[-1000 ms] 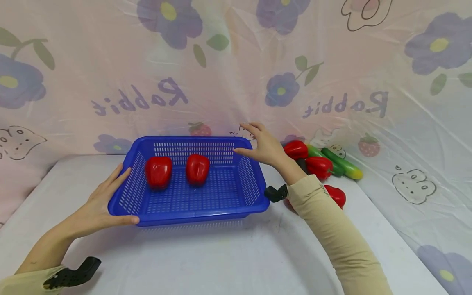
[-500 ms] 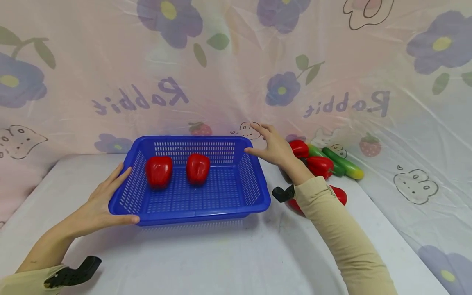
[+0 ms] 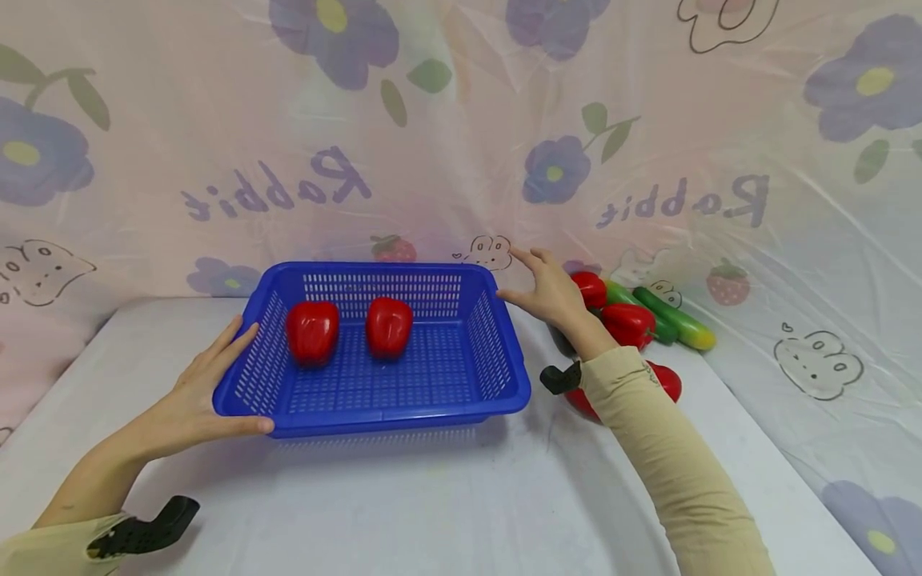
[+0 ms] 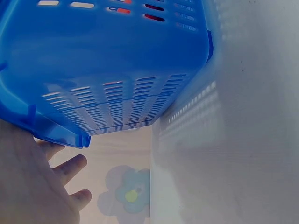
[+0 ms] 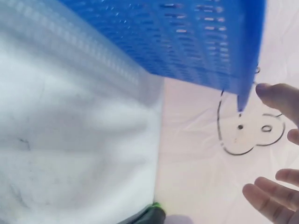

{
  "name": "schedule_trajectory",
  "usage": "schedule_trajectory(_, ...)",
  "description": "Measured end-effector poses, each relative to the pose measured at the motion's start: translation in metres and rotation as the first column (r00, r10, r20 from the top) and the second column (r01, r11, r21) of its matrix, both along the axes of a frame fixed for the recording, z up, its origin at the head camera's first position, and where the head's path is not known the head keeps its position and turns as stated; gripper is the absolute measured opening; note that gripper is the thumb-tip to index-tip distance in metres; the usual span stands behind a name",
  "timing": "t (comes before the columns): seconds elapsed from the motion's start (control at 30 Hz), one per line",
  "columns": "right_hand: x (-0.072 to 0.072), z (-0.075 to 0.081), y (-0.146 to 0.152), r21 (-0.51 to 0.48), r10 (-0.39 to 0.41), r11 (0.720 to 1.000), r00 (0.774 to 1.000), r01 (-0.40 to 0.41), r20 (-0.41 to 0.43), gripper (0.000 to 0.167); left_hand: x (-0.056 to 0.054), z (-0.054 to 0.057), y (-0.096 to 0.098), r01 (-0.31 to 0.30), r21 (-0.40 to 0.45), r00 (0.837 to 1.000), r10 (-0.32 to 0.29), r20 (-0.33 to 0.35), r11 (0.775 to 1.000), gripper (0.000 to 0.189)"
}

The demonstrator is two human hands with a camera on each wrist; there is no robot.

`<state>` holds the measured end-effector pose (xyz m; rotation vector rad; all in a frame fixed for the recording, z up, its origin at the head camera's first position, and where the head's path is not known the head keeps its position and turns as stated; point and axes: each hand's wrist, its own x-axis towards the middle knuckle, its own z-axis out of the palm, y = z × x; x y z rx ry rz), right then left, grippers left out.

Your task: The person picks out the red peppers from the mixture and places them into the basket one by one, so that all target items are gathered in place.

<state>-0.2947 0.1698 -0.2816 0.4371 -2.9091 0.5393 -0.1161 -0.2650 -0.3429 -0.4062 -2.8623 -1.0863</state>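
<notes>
A blue perforated plastic basket [image 3: 425,384] stands on the white table, holding two red bell peppers, one at the left [image 3: 313,333] and one near the middle [image 3: 389,328]. My left hand [image 3: 189,400] rests against its left end, thumb along the front rim and straight fingers beside the left rim. In the left wrist view the fingers [image 4: 70,168] reach past the rim. Just right of the basket's back right corner, my right hand [image 3: 553,298] is raised with spread fingers and holds nothing. Between its fingertips and the basket wall [image 5: 187,46] a gap shows in the right wrist view.
Right of the basket lie more red peppers [image 3: 628,325] and green cucumbers [image 3: 677,322], partly behind the right arm. Another red pepper [image 3: 666,382] shows past the sleeve. A dark vegetable with a green tip [image 5: 152,214] lies near the printed backdrop [image 3: 446,160].
My right hand has moved rightward, away from the basket's right rim toward the vegetable pile. The left hand and the basket have stayed in place.
</notes>
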Motion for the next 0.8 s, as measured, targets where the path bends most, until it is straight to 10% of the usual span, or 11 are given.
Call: schedule_trajectory(0.8,-0.014,-0.026,0.026,-0.049,-0.187,0.981,0.982,0.186,-0.023,0.070,-0.002,0.000,0.000,-0.004,-0.004,1.000,0.004,0.000,1.000,0.118)
